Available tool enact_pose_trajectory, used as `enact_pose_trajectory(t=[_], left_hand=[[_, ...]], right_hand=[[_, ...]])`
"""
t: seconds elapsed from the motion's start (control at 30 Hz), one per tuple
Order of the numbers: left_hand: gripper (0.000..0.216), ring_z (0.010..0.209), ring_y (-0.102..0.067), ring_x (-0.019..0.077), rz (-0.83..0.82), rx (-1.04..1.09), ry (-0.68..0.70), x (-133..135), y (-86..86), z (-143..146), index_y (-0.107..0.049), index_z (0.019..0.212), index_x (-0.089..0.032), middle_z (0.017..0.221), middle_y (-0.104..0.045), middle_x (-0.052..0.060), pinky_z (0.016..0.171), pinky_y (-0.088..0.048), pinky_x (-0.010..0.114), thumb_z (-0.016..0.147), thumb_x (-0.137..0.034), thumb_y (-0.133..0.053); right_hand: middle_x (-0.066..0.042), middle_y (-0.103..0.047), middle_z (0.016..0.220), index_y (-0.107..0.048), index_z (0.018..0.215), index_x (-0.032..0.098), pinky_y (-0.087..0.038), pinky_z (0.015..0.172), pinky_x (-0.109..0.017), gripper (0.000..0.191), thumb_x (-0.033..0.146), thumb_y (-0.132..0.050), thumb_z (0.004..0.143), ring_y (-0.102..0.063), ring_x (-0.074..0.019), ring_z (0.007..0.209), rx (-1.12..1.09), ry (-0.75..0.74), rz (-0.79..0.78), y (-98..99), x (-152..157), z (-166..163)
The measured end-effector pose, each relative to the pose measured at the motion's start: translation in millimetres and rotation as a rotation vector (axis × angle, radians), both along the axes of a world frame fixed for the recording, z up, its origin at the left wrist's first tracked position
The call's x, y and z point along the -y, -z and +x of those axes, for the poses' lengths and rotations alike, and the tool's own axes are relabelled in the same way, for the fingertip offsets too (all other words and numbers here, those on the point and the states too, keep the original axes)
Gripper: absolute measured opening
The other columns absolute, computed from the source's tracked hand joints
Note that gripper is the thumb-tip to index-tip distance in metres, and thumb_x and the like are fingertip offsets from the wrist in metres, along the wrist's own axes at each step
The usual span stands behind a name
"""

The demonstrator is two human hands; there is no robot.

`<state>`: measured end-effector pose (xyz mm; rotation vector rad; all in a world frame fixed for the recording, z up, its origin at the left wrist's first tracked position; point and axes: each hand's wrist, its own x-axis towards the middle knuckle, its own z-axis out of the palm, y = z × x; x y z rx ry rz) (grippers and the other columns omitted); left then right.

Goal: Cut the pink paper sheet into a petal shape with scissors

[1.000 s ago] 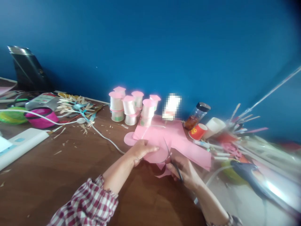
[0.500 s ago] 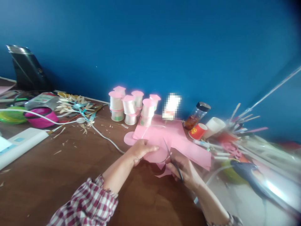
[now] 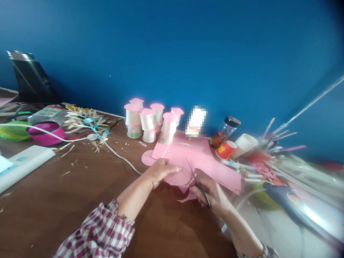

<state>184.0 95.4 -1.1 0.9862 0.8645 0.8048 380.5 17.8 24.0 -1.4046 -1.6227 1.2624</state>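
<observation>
My left hand [image 3: 160, 171] pinches a rounded piece of pink paper [image 3: 177, 177] just above the brown table [image 3: 67, 200]. My right hand [image 3: 212, 195] is closed round the handles of dark scissors [image 3: 196, 181], whose blades point up and left into the pink piece's right edge. Underneath lies a larger pink paper sheet [image 3: 204, 157]. A small pink scrap [image 3: 188, 197] rests below the scissors. Both wrists wear red and white plaid sleeves.
Several white spools with pink tops [image 3: 150, 120] stand at the blue wall. A glass jar [image 3: 224, 132], a red paper cup [image 3: 225, 149] and a white cup [image 3: 244, 143] are to the right, beside a blurred heap of sticks. A white cable [image 3: 118, 156], a pink bowl [image 3: 47, 133] and straw-like pieces lie left.
Almost nothing differs; both hands hold their places on the pink paper and scissors, with only a slight shift of the view.
</observation>
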Motion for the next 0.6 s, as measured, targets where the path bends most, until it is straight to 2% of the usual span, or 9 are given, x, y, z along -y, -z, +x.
enact_pose_trajectory(t=[0.23,0.6], left_hand=[[0.037,0.077,-0.065,0.0236,-0.021,-0.016,0.014,-1.1,-1.6,-1.3,-0.066,0.085,-0.008,0.085,-0.070,0.014,0.069,-0.049,0.032,0.058,-0.031,-0.076],[0.036,0.073,-0.064,0.0219,-0.030,-0.028,0.020,-0.5,-5.1,-2.2,-0.067,0.082,-0.007,0.082,-0.070,0.014,0.069,-0.049,0.032,0.057,-0.031,-0.076]], right_hand=[[0.007,-0.043,0.046,-0.058,0.078,0.014,-0.032,0.037,-0.019,0.027,0.040,-0.060,0.078,-0.039,-0.0071,0.037,0.012,-0.009,-0.039,-2.1,-0.6,1.0],[0.007,-0.041,0.047,-0.058,0.079,0.014,-0.032,0.038,-0.018,0.024,0.037,-0.056,0.082,-0.040,-0.0069,0.038,0.070,-0.053,-0.007,0.9,-1.2,6.2]])
